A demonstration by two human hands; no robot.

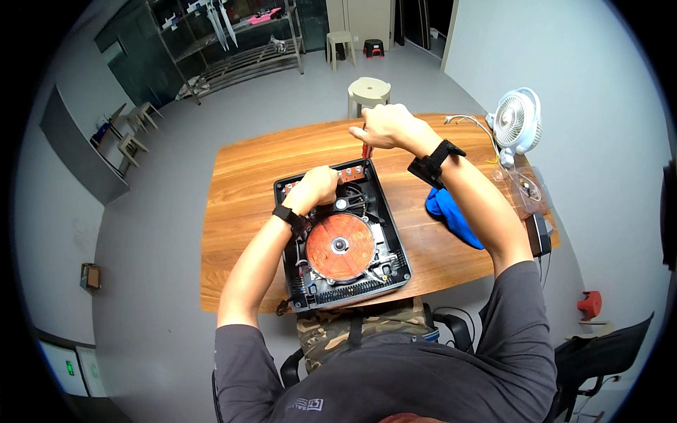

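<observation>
An opened black appliance housing [398,257] lies on the wooden table, showing a round copper coil [330,247], a small black fan and an orange circuit board [350,173] along its far edge. My left hand [316,187] rests over that board with curled fingers, their tips hidden. My right hand [393,128] is closed around a red screwdriver [367,151], held upright over the housing's far right corner.
Right of the housing lie a blue cloth [451,218] and a dark box [537,236]. A white fan [513,120] with cables stands at the table's [236,183] back right. Beyond are stools [369,89] and a metal rack [233,67].
</observation>
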